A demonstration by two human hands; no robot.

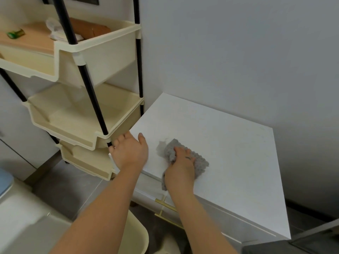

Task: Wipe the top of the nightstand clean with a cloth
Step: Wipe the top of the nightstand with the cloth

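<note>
The white nightstand [229, 143] stands against the grey wall, and its flat top fills the middle right of the head view. A crumpled grey cloth [199, 161] lies on the top near its front left part. My right hand [180, 169] presses down on the cloth and grips it, with part of the cloth hanging out below the wrist. My left hand [128, 150] rests at the nightstand's left front corner with the fingers apart, holding nothing. It is next to the lower bin of the rack.
A cream plastic storage rack [82, 114] with black poles stands close to the left of the nightstand, its top bin holding a few items. Gold drawer handles [165, 204] show on the nightstand front. A cream bin [135, 235] and a white object sit on the dark floor below.
</note>
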